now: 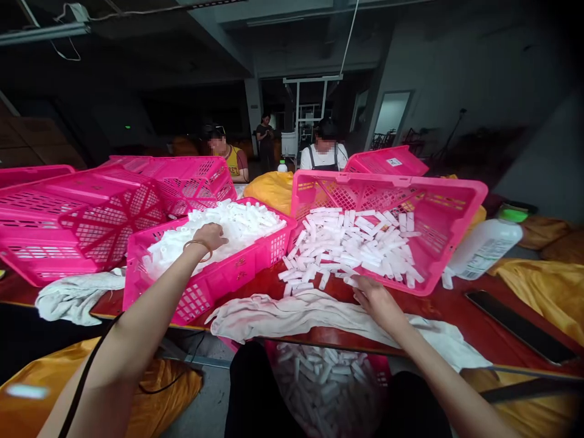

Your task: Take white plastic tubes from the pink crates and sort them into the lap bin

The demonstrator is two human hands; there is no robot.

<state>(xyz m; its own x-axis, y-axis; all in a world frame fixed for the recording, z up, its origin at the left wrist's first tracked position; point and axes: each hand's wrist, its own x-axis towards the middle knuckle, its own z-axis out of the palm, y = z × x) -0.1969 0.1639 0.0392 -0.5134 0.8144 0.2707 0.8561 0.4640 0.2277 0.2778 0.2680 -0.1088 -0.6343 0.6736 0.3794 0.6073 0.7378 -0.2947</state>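
**Visitor:** A bench, two bare hands. Where are they?

**Me:** My left hand lies knuckles-up and loosely curled on the heap of white tubes in the front basket, at 11 o'clock. I cannot tell whether it grips any. My right hand, fingers stretched out and holding nothing I can see, touches the tubes spilling over the lip of the tilted basket at 1 o'clock.

**Visitor:** How is this best done?

**Me:** By my judgement, rake a few at a time with flat fingertips. Draw them low across the white cloth so none roll sideways along the table. The lap basket at 6 o'clock sits just below the edge.

**Visitor:** And the count?

**Me:** Seven pink baskets, as far as I can make out, three of them with tubes in them. The tubes are far too many to number. There are two cloths, the second cloth at 9 o'clock. One plastic bottle lies on its side at 2 o'clock, and one phone lies at 3 o'clock. Two people sit across the table at 12 o'clock, and a third stands well behind them.
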